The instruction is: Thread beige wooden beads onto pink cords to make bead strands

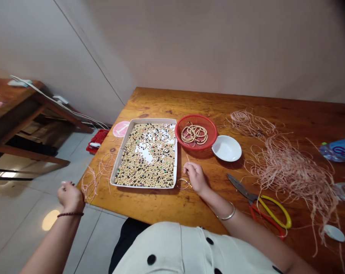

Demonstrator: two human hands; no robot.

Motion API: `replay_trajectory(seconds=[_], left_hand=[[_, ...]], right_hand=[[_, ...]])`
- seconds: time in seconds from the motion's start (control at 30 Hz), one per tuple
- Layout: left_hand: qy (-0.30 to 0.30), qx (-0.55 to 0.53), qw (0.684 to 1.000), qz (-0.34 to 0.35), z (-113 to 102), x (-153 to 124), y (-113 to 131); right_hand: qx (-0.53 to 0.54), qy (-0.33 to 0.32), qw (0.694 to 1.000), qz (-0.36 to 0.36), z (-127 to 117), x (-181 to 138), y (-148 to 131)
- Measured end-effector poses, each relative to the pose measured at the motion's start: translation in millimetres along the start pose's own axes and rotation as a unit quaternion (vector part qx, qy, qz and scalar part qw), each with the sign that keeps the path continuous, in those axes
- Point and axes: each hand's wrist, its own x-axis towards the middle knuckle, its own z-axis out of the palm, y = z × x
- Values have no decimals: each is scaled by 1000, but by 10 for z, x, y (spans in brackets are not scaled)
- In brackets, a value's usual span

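My right hand (195, 177) is closed in a pinch on a thin pink cord, just off the right side of a white tray (176, 179). Below its fingers a short curve of threaded beads (185, 181) lies over the table. Small loose beads (145, 175), mostly tan with black and a few green ones, cover much of the tray's floor. My left hand (70, 196) is curled at the table's left edge, beside loops of pink cord (92, 179); what its fingers hold, if anything, is hidden.
A red basket (195, 146) with beaded strings (194, 135) stands behind my right hand, next to a white bowl (227, 148). Scissors (253, 198) with red and yellow handles lie right, near tangled pink cord (292, 167). A plastic packet (339, 149) is farther right.
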Motion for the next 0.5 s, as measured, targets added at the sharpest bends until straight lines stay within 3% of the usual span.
replay_trajectory(seconds=[0.1,0.17,0.5], left_hand=[[-24,2,992,-121,-13,56,-17],[-32,7,985,-167,-42,68,-15],[-51,-13,974,-221,-184,6,45]], right_hand=[[-22,21,1000,-2,18,5,38],[-25,37,999,10,30,14,74],[10,26,1000,7,39,55,102]])
